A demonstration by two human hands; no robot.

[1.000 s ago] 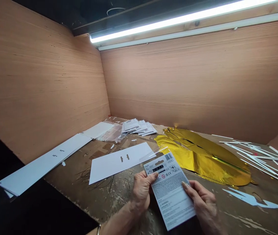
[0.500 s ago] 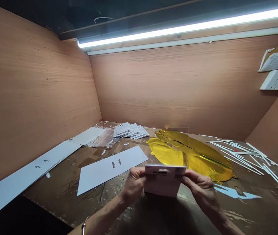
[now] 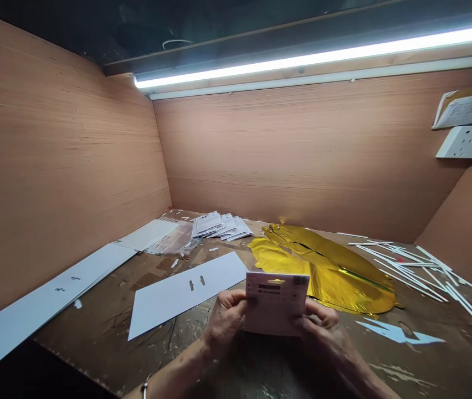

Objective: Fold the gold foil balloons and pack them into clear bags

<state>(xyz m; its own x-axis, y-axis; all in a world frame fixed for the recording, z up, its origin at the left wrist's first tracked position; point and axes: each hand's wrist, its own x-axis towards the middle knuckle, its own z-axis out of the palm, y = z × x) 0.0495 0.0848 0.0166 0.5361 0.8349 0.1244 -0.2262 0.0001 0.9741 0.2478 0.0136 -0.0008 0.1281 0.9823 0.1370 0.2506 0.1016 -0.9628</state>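
A white printed card packet (image 3: pixel 276 306) with a hang slot near its top edge is held upright between my two hands. My left hand (image 3: pixel 226 317) pinches its left edge, fingers closed. At its right edge my right hand (image 3: pixel 323 328) grips with thumb and fingers. Behind the packet lie shiny gold foil pieces (image 3: pixel 327 266). A long white card strip (image 3: pixel 165 296) with two cut slots rests on the table to the left of my hands.
Several printed packets (image 3: pixel 219 226) and clear plastic bags (image 3: pixel 178 238) lie at the back. Long white strips (image 3: pixel 45 299) line the left side. Thin white sticks (image 3: pixel 419 266) and a blue-white cut sheet (image 3: pixel 400 332) are on the right. Wooden walls (image 3: pixel 281 155) enclose the table.
The packet has tilted up to show more of its printed face, and its clear upper film no longer shows. My right hand has shifted slightly left and down.
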